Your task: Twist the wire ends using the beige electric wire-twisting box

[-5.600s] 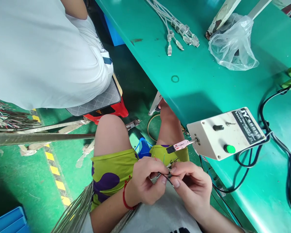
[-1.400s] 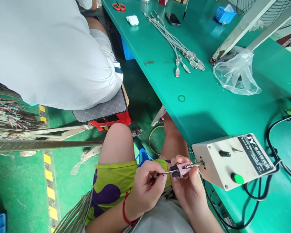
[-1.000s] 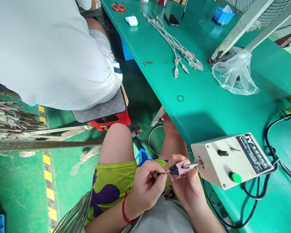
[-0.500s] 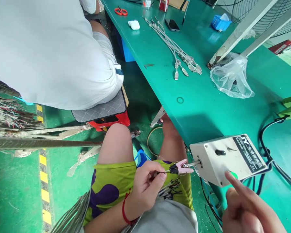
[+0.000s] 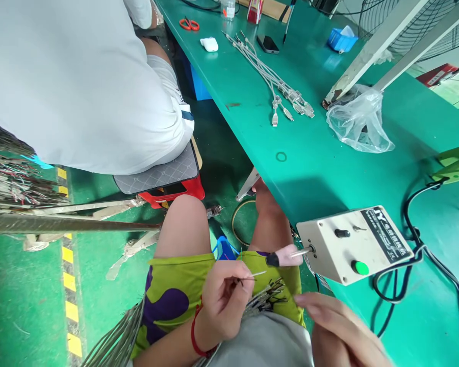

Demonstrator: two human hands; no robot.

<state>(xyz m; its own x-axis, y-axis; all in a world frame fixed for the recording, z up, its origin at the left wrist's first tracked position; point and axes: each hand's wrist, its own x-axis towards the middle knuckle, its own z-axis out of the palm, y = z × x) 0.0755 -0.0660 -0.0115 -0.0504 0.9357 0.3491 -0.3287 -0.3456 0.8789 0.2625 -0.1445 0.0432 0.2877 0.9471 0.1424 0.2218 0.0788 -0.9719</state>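
Note:
My left hand [image 5: 225,300], with a red string at the wrist, is closed in a pinch on a thin cable end whose fine wires stick out to the right. Just right of those tips is a blurred pink clip [image 5: 285,256] on the shaft of a white machine box [image 5: 352,244]. The box has a black knob and a green button [image 5: 360,267]. Below the box, my right hand [image 5: 340,326] has its fingers stretched out and holds nothing visible. A bundle of grey cables [image 5: 265,298] lies across the lap between both hands.
A person in white [image 5: 84,86] sits at the left on a stool [image 5: 168,173]. On the green table [image 5: 245,120] are grey USB cables [image 5: 270,76], a phone [image 5: 268,44], a white case [image 5: 209,44], red scissors [image 5: 189,24] and a plastic bag [image 5: 361,122]. Black cords run at the right.
My right hand has moved left and down, off the green button. The wire ends in my left hand have come away from the pink clip, which now looks blurred.

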